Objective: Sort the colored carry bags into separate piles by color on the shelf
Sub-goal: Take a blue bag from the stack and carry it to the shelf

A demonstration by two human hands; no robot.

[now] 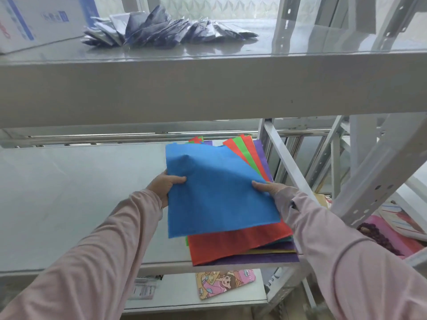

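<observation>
My left hand (165,184) and right hand (269,189) pinch opposite edges of the blue bag (217,192) over the mixed stack (272,255) on the shelf (80,204) — best I keep it flat and carry it left without dragging the red bag (231,244) beneath.

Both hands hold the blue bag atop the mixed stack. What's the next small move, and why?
Probably carry the blue bag leftward and lay it on the shelf beside the stack. The left hand and right hand each grip an edge, it is partly raised above the red bag, and no blue pile shows yet.
</observation>
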